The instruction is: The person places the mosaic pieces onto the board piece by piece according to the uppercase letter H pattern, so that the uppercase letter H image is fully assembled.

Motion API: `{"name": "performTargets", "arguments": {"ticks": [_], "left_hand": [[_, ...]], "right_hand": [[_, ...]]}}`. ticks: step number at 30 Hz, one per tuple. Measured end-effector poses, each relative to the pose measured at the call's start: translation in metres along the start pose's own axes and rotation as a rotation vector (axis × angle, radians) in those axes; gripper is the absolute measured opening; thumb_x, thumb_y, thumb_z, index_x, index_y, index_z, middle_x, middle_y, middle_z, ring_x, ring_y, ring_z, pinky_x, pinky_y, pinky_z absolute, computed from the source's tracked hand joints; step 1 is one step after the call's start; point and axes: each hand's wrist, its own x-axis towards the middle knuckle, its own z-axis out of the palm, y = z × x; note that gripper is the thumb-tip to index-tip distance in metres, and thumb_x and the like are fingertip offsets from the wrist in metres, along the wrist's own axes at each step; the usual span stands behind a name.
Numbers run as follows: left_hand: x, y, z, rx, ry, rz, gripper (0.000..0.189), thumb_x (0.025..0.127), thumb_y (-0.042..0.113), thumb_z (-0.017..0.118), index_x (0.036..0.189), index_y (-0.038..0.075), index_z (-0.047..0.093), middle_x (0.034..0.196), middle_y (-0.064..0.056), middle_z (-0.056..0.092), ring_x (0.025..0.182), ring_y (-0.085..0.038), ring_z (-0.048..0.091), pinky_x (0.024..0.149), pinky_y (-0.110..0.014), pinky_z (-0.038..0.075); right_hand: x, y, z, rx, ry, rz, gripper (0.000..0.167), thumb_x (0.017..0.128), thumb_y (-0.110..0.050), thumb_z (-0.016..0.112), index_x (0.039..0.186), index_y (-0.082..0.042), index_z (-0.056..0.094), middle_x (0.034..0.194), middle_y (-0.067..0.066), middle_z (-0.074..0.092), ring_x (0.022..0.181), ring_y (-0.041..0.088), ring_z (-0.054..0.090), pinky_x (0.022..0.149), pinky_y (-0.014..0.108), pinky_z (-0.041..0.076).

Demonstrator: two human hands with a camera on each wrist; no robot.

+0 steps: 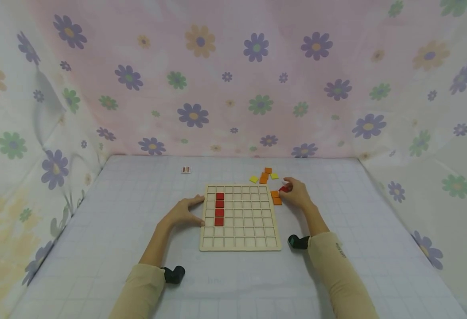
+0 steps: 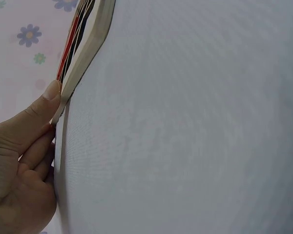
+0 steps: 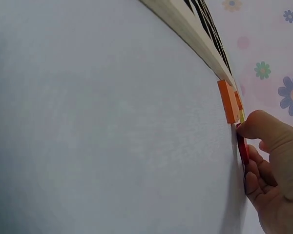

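Observation:
A light wooden grid board lies flat on the table, with a column of several red tiles in its left part. My left hand rests against the board's left edge, thumb and forefinger spread apart along it. In the left wrist view, the thumb touches the board's side. Right of the board, my right hand pinches a red tile between thumb and fingers. The right wrist view shows that red tile on edge, close to an orange tile.
Two orange tiles lie by the board's right edge. Behind the board are more orange tiles and yellow tiles. A small printed label lies at the back left. Flowered cloth surrounds the table's back and sides.

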Motion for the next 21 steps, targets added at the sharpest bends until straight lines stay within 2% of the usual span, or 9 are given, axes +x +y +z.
{"name": "performTargets", "arguments": {"ticks": [4,10,15,21], "left_hand": [[-0.001,0.001,-0.001,-0.011,-0.002,-0.004,0.089,0.062,0.018,0.087,0.139,0.002,0.045,0.147,-0.018,0.035,0.139,-0.033,0.027,0.114,-0.047,0.02],[-0.001,0.001,-0.001,-0.006,-0.003,0.002,0.089,0.063,0.018,0.087,0.139,0.002,0.045,0.147,-0.018,0.036,0.139,-0.033,0.027,0.114,-0.047,0.021],[-0.001,0.0,-0.001,-0.003,-0.004,-0.009,0.089,0.063,0.019,0.087,0.139,0.002,0.044,0.147,-0.018,0.035,0.139,-0.033,0.026,0.114,-0.049,0.02],[-0.001,0.002,0.0,-0.006,-0.006,-0.006,0.088,0.063,0.018,0.086,0.14,0.003,0.044,0.148,-0.018,0.034,0.139,-0.033,0.026,0.114,-0.05,0.02]], "right_hand": [[-0.002,0.0,0.0,0.002,0.027,-0.032,0.056,0.078,-0.008,0.068,0.127,0.012,0.048,0.101,0.027,0.062,0.091,0.035,0.059,0.083,0.046,0.051],[-0.007,-0.016,0.006,0.113,0.065,-0.103,0.051,0.078,-0.004,0.07,0.123,0.013,0.052,0.098,0.028,0.064,0.087,0.037,0.061,0.078,0.044,0.053],[-0.013,-0.038,0.022,0.172,0.037,-0.2,0.049,0.077,-0.006,0.074,0.119,0.012,0.055,0.096,0.024,0.065,0.084,0.034,0.061,0.074,0.037,0.054],[-0.024,-0.071,0.048,0.228,-0.039,-0.321,0.04,0.076,-0.005,0.073,0.111,0.011,0.06,0.091,0.018,0.065,0.08,0.028,0.06,0.067,0.027,0.051]]}}
